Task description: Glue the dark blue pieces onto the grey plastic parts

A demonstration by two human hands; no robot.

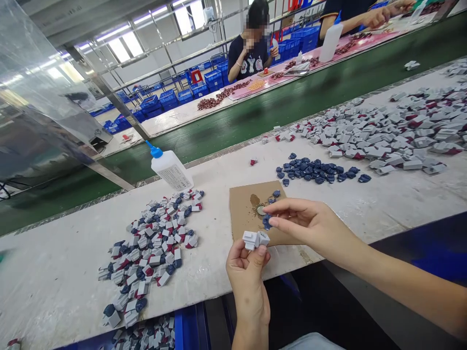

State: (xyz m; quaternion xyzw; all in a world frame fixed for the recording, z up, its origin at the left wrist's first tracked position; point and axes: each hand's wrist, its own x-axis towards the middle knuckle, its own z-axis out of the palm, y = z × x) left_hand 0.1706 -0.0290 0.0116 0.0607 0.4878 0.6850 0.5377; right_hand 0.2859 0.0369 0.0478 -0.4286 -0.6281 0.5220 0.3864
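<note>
Left hand (250,265) pinches grey parts (250,239), right hand (302,221) extended.

We have two bare hands, the left hand (250,277) and the right hand (312,221), each with smooth, slender fingers (288,205), a rounded thumb tip and a narrow wrist that runs on into an equally bare forearm. The right forearm (397,277) shows at some length, slim and gently widening, while of the left forearm (251,333) we show only a short stretch. Low in the view, we wear a pale grey-blue garment (312,342), plain where it shows, its edge softly curved, and too little of it is visible to tell its cut.
</note>
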